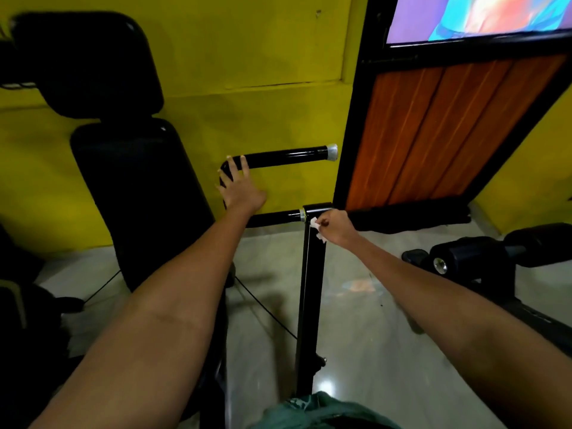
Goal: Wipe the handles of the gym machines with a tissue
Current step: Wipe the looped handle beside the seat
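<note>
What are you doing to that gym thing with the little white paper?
A person is cleaning a gym machine. The right hand pinches a white tissue against the top of the black upright post, just by the silver end of the lower bar. The left hand rests with straight fingers on the bend of the black U-shaped handle, steadying it. A black padded seat stands to the left, against the yellow wall.
</note>
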Motion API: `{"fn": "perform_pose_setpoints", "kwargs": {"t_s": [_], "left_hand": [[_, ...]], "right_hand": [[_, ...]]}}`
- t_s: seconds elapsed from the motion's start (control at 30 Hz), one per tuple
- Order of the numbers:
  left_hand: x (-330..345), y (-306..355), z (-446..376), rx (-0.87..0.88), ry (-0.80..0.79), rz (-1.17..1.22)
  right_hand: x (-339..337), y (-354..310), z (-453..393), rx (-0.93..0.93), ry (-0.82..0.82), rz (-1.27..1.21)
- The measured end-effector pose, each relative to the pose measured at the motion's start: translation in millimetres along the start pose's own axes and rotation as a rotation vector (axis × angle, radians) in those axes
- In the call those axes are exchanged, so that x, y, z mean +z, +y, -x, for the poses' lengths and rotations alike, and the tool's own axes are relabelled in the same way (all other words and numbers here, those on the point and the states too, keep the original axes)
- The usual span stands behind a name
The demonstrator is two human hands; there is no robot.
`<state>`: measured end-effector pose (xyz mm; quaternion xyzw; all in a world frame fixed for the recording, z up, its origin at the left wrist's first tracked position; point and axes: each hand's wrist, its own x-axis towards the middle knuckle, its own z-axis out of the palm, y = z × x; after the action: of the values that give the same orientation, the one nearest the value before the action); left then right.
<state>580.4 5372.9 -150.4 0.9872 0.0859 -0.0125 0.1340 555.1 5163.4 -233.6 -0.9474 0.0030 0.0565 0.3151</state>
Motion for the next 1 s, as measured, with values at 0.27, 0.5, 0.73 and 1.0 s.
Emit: {"fn": "perform_pose_setpoints", "kwargs": {"t_s": [0.27,0.5,0.73,1.0], "left_hand": [[53,59,78,0.155,-0.123,-0.114],[91,123,145,0.348,-0.358,-0.116],[136,189,201,0.700,-0.550,-0.230],[169,272,245,1.100,-0.713,-0.393]], "right_hand": [[-34,59,44,0.134,0.105,-0.071],[-60,134,121,0.280,0.150,-0.102],[-88,187,201,0.430,0.250,-0.094],[-114,236,289,0.702,0.363,-0.162]]}}
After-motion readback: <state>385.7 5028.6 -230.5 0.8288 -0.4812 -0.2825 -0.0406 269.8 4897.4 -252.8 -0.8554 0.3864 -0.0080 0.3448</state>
